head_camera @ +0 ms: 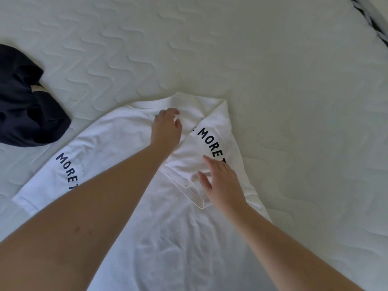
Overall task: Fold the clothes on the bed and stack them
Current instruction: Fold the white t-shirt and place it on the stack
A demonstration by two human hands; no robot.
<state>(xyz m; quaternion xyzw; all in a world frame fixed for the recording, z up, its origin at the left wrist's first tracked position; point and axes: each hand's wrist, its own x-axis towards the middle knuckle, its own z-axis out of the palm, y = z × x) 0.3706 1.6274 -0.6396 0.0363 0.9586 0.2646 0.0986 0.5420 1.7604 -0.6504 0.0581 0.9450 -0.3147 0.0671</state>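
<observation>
We have a white shirt (168, 238) spread flat on the bed (231, 49), toward its near edge, one sleeve folded in across the chest. Our left hand (167, 128) rests near the collar, fingers curled loosely on the cloth. Our right hand (222, 183) lies flat on the folded sleeve, fingers spread and gripping nothing. A dark garment (25, 97) sits bunched at the bed's left edge.

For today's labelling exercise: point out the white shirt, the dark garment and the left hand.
white shirt (178, 244): head view, on its wrinkled body.
dark garment (25, 106): head view, on its crumpled middle.
left hand (167, 129): head view, on the back of the hand.
</observation>
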